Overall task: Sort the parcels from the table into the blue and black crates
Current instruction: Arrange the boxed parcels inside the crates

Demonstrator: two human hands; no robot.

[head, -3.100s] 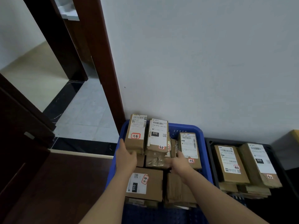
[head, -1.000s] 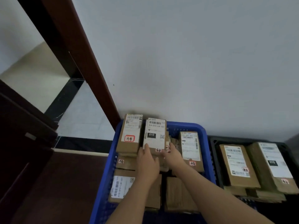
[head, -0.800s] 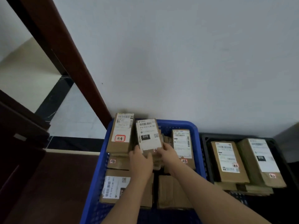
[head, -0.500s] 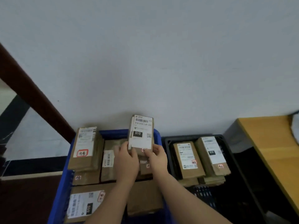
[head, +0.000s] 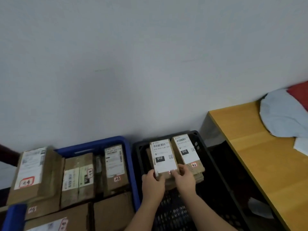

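Both hands hold one brown parcel with a white label marked 010, over the black crate. My left hand grips its near left corner and my right hand pinches its near right edge. The parcel lies above a stack of brown parcels at the far end of the black crate. The blue crate to the left is packed with several labelled brown parcels.
A yellow wooden table stands to the right of the black crate, with a pale blue soft package and a red item on it. A grey wall runs behind both crates. The black crate's near half shows bare mesh floor.
Both hands lifted the 010 parcel out of the blue crate and carried it right, over the black crate's stack. The view swung right, bringing the table into sight.
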